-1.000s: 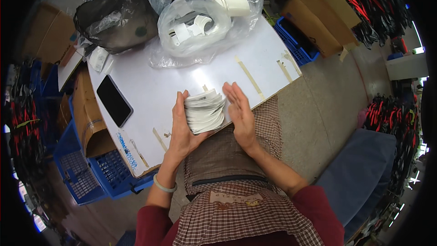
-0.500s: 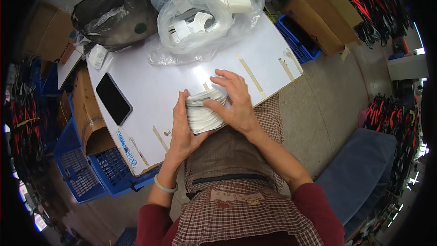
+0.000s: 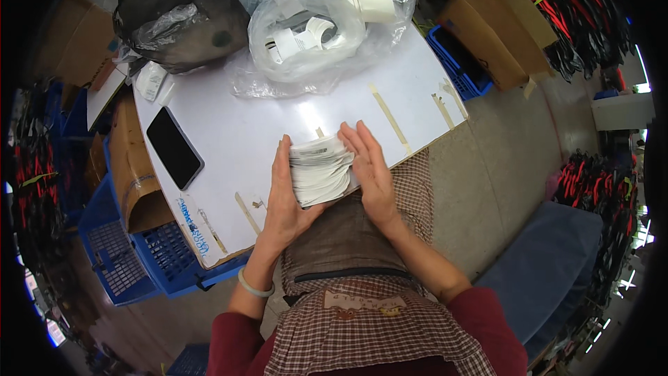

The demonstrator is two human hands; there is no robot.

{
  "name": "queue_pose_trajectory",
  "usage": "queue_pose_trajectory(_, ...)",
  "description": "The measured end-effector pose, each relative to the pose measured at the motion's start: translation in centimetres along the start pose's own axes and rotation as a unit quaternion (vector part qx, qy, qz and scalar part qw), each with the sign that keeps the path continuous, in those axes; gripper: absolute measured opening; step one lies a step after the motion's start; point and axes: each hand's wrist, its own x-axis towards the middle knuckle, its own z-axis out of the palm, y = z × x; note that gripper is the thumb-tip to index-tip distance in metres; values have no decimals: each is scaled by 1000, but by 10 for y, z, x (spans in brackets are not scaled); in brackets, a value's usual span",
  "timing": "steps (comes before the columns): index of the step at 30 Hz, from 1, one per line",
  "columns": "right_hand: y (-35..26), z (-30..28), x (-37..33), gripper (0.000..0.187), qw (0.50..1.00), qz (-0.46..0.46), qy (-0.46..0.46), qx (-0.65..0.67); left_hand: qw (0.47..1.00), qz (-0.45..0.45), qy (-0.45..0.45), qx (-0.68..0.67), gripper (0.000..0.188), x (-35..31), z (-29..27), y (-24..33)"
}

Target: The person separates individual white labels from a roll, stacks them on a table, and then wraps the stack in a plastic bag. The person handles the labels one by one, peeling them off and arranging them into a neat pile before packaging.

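Holds white paper stack point(image 3: 321, 174) at near edge of table point(image 3: 243, 122) in left hand point(image 3: 282, 205), with fingers together; flanks with right hand point(image 3: 376, 188), with fingers slightly parted. Looks gathered already, but not yet even.

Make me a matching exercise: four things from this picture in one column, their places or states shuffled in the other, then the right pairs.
1. Smartphone
2. Stack of white slips
3. Pale bangle
4. Clear plastic bag

A. Between the left hand and right hand
B. Open, white paper pieces inside
C. Flat on the table, screen dark
D. Around the left wrist

Pairs: 1-C, 2-A, 3-D, 4-B
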Motion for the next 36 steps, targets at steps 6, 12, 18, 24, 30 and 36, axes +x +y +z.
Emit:
queue_pose_trajectory(6,2,-2,-2,61,998,-36,38,27,1000,1,3,2,123,-2,3,1)
queue_pose_trajectory(12,-3,-42,-1,57,985,-36,-47,-163,1000,-2,6,9,120,-1,4,6)
queue_pose_trajectory(18,-5,-16,-12,47,969,-65,-17,-240,997,-28,52,44,117,7,13,2)
queue_pose_trajectory(24,-6,-25,16,21,954,-105,43,-277,999,-16,33,27,114,13,5,0)
queue_pose_trajectory(30,-17,-29,27,20,951,-92,-10,-296,999,-11,32,18,115,15,6,1)
queue_pose_trajectory(36,-16,-31,35,17,939,-108,-14,-326,999,-20,21,32,113,15,3,3)
